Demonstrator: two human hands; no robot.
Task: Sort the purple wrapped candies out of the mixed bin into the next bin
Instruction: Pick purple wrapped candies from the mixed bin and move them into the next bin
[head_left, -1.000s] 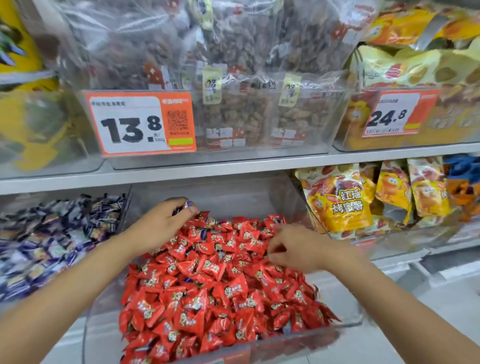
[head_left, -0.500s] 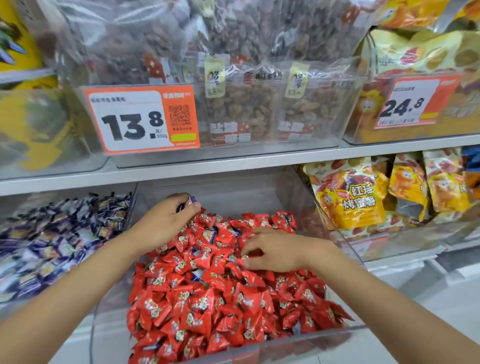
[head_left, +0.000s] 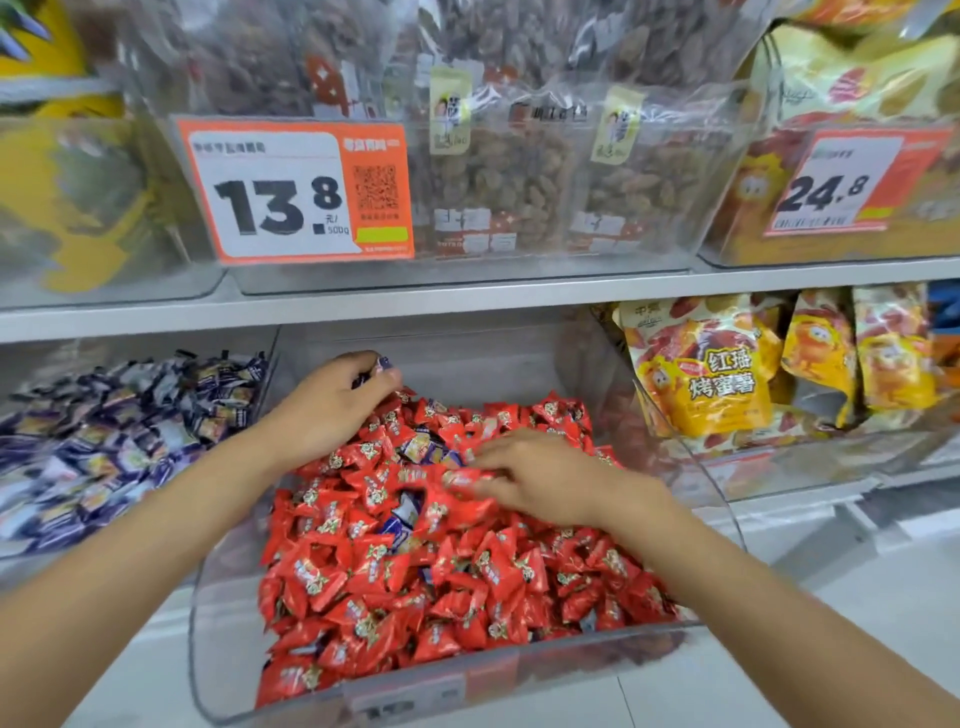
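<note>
Left hand (head_left: 332, 410) is curling its grip around purple wrapped candies (head_left: 383, 362) at the back left of the mixed bin (head_left: 218, 649), beside the next bin (head_left: 78, 353), while the right hand (head_left: 530, 478) is lying blurred on red candies (head_left: 415, 571), grip indistinct, below price tags "13.8" (head_left: 291, 189) and "24.8" (head_left: 852, 182).

A single head-worn camera looks forward and down at the shelf (head_left: 467, 301) (wide-angle, close in), right above the mixed bin (head_left: 228, 613).
</note>
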